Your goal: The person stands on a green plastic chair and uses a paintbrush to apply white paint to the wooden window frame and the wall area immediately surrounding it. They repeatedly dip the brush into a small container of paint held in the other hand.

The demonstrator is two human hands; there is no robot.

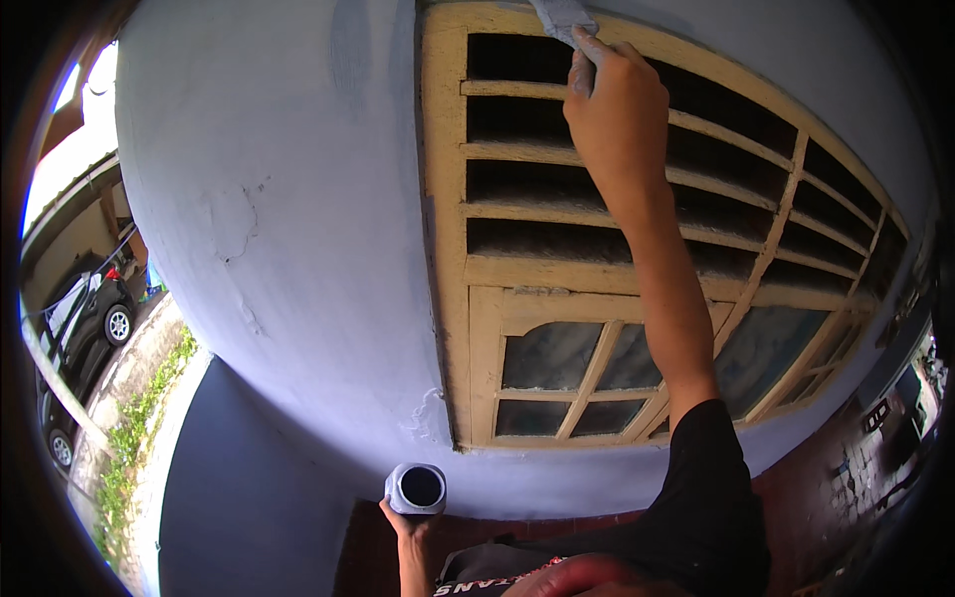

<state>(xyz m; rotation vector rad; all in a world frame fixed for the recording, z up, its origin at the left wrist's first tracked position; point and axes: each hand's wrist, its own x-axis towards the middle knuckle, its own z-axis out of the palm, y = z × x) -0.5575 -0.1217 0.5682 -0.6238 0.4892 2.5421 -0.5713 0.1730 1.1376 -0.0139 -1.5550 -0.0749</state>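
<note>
High up, my right hand (619, 109) is closed round the handle of a paintbrush (564, 16) smeared with grey-blue paint. The brush is at the top edge of the cream wooden window frame (450, 199), where the frame meets the grey-blue wall (279, 149); whether its bristles touch the wall is cut off by the picture's edge. Paint marks my right fingers. Low down, near my body, my left hand (410, 522) grips a pale grey-blue paint container (395, 487) from below. Its round mouth faces up and looks dark inside.
The window has slatted vents (537, 151) above and glass panes (547, 356) below. Wall paint is cracked and peeling below left. A dark low wall (239, 478) stands at lower left; beyond it are a grass strip (134, 438) and a parked black car (85, 318). Reddish floor (806, 488) lies at right.
</note>
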